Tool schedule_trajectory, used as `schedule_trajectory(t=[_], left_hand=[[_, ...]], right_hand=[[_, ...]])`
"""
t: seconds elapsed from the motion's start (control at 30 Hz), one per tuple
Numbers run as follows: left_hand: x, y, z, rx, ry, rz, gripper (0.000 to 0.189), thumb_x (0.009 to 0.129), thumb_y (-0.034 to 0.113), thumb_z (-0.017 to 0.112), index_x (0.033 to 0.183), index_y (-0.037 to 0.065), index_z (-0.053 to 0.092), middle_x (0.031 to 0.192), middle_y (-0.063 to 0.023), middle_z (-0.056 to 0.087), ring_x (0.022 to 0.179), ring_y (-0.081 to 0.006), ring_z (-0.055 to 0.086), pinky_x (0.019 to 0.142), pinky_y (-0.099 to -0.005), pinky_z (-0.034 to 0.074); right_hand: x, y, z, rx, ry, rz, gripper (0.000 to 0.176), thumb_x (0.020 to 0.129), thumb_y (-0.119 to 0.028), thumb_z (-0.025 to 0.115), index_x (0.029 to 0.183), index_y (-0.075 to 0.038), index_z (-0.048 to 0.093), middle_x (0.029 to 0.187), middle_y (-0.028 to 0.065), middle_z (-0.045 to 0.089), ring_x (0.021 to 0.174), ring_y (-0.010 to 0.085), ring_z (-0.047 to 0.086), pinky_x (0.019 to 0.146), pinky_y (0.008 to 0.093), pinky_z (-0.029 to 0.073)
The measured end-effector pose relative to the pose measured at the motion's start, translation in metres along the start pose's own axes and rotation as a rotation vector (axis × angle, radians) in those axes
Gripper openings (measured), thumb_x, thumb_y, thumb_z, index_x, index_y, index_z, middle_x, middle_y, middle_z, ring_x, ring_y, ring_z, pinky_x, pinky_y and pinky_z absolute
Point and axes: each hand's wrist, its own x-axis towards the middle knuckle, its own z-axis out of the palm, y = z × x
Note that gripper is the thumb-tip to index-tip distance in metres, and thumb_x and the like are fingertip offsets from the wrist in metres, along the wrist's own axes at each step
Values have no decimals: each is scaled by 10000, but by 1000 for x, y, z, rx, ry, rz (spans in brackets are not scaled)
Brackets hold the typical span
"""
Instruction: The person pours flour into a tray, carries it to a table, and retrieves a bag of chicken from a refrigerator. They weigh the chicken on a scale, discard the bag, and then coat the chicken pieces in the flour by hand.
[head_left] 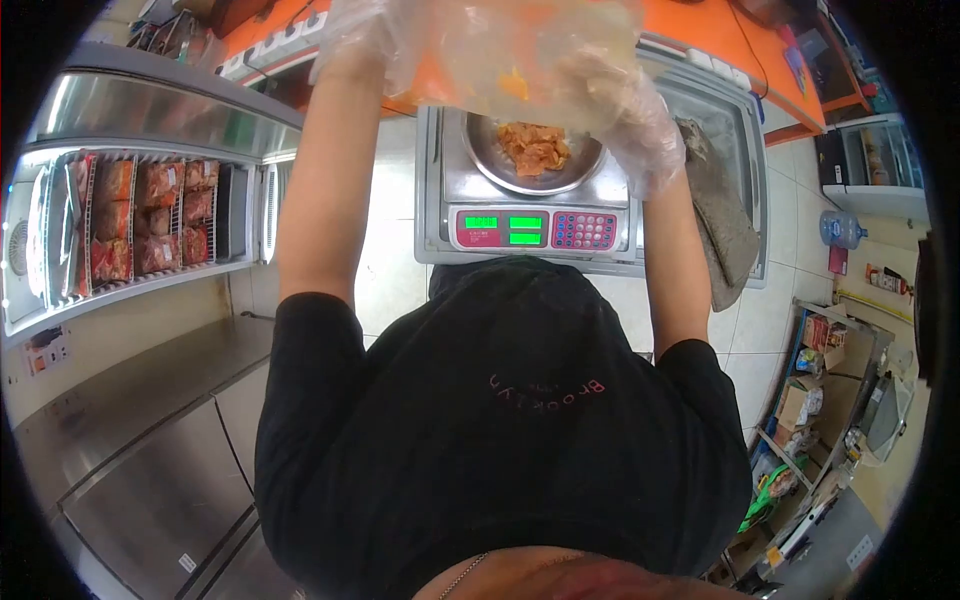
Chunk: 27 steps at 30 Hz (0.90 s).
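A clear plastic bag [480, 50] with orange smears on it is stretched between my two hands, above a metal bowl. My left hand [370, 45], in a thin clear glove, grips the bag's left side; its fingertips are partly cut off by the top of the view. On the right side, my gloved right hand [630, 115] holds the bag, its fingers partly hidden by the plastic. Below, the metal bowl [584, 172] holds orange-coated meat pieces [534, 148]. It stands on a digital scale [535, 230] with lit green displays.
The scale sits on a grey tray-like surface [432, 215]. A grey-brown cloth [725, 225] drapes over its right side. Beyond is an orange counter [700, 25] with power strips. At left, an open refrigerator [130, 285] holds packed meat; shelves with goods [800, 400] stand at right.
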Motion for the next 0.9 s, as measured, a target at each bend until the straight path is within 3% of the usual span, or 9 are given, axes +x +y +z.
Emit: schedule_trajectory(t=[0.13,0.23,0.33,0.4,0.57,0.63,0.73,0.87,0.9], left_hand=[[4,-19,0,-24,-41,-64,293,972,410,648,1000,123,699,1033,26,627,992,-103,526,859,-282,417],[3,-35,4,-205,-163,83,308,981,413,637,1046,117,694,1101,19,621,1043,-110,517,895,-292,416],[5,-31,2,13,-138,151,320,982,407,648,1074,104,693,1094,8,620,1020,-119,525,896,-297,417],[7,-23,-4,-47,-109,63,322,984,394,649,1092,95,693,1125,-6,628,1048,-123,538,916,-302,425],[-26,2,-22,-48,-99,-297,323,988,340,653,1142,59,693,1157,-53,679,1082,-147,606,943,-315,473],[-32,-35,-50,371,-396,-309,599,879,469,716,1334,93,617,1282,-70,642,1111,-196,594,891,-393,491],[-50,-39,-48,249,-558,-318,780,826,528,756,1438,113,510,1326,-57,604,1143,-195,559,889,-416,480],[-68,-60,-38,-8,-471,-460,783,810,311,824,1443,24,463,1290,-118,615,1064,-178,623,813,-322,519],[-69,-65,-37,-56,-412,-440,670,817,205,814,1371,-28,519,1177,-117,668,953,-150,659,744,-252,518]], right_hand=[[6,13,-10,-102,45,29,643,819,-291,776,1352,0,563,1299,149,623,1188,259,613,972,344,512],[16,15,-1,-352,-186,-62,781,788,-391,790,1399,8,512,1296,141,616,1209,263,598,1011,362,497],[28,20,24,-547,39,94,764,802,-394,777,1394,12,513,1275,137,621,1198,265,598,1049,386,478],[26,27,12,21,-69,20,561,907,-285,703,1368,-12,536,1225,103,640,1146,242,613,1024,395,494],[23,19,11,99,-133,-56,463,966,-252,650,1359,-34,541,1210,85,645,1114,234,620,999,391,509],[24,18,-8,118,-137,-85,439,981,-244,637,1357,-39,543,1207,80,646,1106,232,622,993,391,513],[28,31,-45,182,-45,44,459,1001,-310,627,1373,-59,530,1215,78,639,1105,241,622,1003,412,510],[20,31,-30,197,92,1,543,991,-403,631,1405,-76,507,1286,104,615,1162,263,602,1038,426,488],[16,30,-21,194,149,-21,550,994,-415,622,1414,-81,502,1315,109,603,1192,264,589,1041,421,486]])
